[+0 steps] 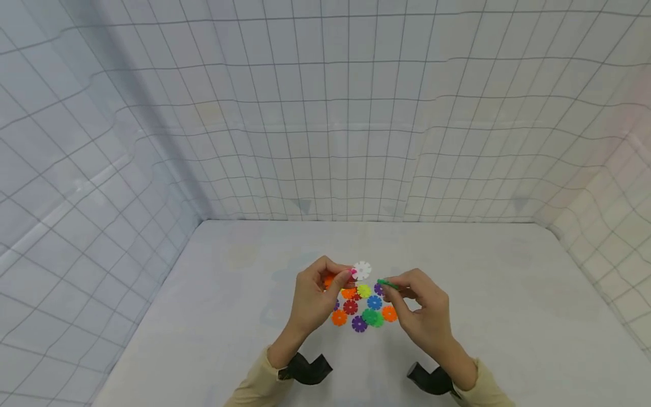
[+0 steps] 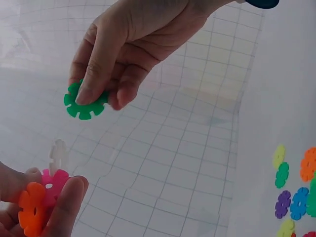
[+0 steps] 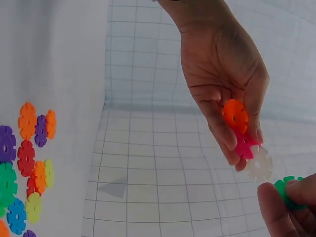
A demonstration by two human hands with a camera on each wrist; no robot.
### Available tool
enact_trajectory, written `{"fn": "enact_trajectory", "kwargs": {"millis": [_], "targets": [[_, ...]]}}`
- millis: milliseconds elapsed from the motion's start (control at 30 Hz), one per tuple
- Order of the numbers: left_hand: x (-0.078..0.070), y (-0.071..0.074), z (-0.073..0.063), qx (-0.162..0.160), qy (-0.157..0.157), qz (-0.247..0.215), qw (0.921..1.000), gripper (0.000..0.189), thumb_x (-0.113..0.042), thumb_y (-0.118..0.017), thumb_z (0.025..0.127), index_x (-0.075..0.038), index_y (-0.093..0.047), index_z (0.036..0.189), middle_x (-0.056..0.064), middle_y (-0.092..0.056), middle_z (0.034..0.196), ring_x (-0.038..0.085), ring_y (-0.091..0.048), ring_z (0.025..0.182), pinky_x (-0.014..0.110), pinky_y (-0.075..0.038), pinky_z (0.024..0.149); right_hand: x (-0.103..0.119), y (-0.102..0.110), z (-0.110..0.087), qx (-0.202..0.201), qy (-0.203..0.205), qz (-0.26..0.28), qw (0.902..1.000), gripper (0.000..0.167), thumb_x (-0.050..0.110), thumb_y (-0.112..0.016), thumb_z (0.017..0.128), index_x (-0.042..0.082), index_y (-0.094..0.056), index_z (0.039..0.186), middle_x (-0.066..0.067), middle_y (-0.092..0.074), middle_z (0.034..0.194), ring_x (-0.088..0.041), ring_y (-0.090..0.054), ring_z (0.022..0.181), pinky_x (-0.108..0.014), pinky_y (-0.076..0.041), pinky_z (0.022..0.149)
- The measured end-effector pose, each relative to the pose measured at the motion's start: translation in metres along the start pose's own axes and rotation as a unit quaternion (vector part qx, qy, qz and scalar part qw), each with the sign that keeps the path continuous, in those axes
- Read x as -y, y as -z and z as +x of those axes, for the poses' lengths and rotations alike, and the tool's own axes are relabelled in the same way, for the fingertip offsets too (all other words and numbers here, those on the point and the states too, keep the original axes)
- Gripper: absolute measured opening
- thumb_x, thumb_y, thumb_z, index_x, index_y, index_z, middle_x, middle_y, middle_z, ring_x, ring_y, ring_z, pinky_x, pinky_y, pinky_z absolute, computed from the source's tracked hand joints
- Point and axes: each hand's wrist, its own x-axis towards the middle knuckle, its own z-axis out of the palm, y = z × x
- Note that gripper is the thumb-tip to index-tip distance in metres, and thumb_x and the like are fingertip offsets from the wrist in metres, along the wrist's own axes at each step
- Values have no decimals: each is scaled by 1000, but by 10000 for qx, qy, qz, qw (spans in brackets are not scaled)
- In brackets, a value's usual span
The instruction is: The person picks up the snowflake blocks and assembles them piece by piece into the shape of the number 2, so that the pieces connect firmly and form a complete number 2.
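My left hand [image 1: 316, 297] pinches a pink snowflake disc [image 3: 244, 144] between thumb and fingers. Joined to that disc are an orange snowflake disc [image 3: 235, 115] on the palm side and a white one [image 1: 361, 271] that sticks out past the fingertips. Between its thumb and fingers my right hand [image 1: 426, 308] pinches a green snowflake disc [image 2: 85, 101], with slots round its rim. The green disc is close to the white disc, with a small gap between them in the head view. Both hands are raised over the table.
Several loose snowflake discs lie on the white table [image 1: 229, 316] beneath the hands, among them a blue one [image 1: 374, 302], a purple one [image 1: 359, 324] and a red one [image 1: 350, 307]. A white wall with grid lines [image 1: 325, 141] stands behind the table.
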Motion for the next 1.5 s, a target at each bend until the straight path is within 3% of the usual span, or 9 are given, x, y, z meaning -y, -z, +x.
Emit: {"fn": "enact_trajectory", "kwargs": {"millis": [67,233,367,500,733,1067,1267,1367,1500], "targets": [[-1,1,0,-98,175,-7,9998,5,12,-60,86,9,-58,89,22,-67,89,30,-67,71,33,-55,66,5,1,4,28,-175,40,9998,7,-6,-69,83,-7,-64,88,-11,-60,79,-17,-59,64,-17,-51,62],[-1,0,0,31,45,20,10000,6,13,-61,86,8,-59,89,23,-66,90,29,-68,72,35,-56,65,10,1,6,158,-405,-86,9990,37,-29,-68,61,-7,-66,90,-11,-62,80,-16,-56,67,-16,-49,64],[14,-2,-3,57,-175,167,9997,9,12,-63,84,4,-61,88,17,-68,90,22,-68,72,31,-56,63,9,-1,5,86,-395,-126,9991,9,0,-70,84,-7,-65,86,-11,-63,78,-16,-59,63,-17,-50,61],[28,-3,-7,135,-319,312,9989,10,6,-67,84,-1,-63,89,10,-70,92,17,-67,74,28,-55,62,1,-2,0,30,-306,-227,9993,36,30,-61,92,-4,-64,83,-9,-64,75,-14,-59,60,-16,-50,60],[18,0,-4,399,-863,704,9930,16,12,-70,78,2,-62,85,14,-70,89,19,-68,73,24,-54,61,-22,-1,-16,127,-74,-170,9997,27,27,-65,90,0,-67,84,-5,-64,74,-13,-61,61,-17,-51,60],[28,3,-4,614,-1223,165,9905,18,15,-68,78,1,-62,89,15,-69,89,20,-68,81,29,-55,67,-15,-4,-12,-266,847,-455,9950,27,17,-61,94,-4,-67,80,-8,-63,69,-15,-57,55,-19,-50,55],[25,1,-5,448,-1260,-129,9909,16,14,-67,80,3,-63,91,18,-68,92,25,-68,80,32,-55,65,-14,-4,-7,-443,1467,-731,9855,26,12,-61,94,-2,-65,73,-10,-62,69,-20,-60,56,-23,-53,57],[23,0,-6,355,-1271,-143,9912,18,16,-67,78,4,-63,91,18,-68,92,24,-68,79,32,-55,63,-12,-4,-6,-430,1341,-481,9889,24,13,-63,93,-4,-65,75,-11,-63,71,-20,-61,58,-22,-53,61],[23,-1,-6,297,-1330,-3,9907,23,20,-67,75,5,-62,91,19,-68,91,26,-68,81,31,-55,61,-5,-2,-2,-230,639,544,9962,21,10,-66,90,-9,-64,83,-13,-61,74,-19,-61,61,-20,-53,64]]}}
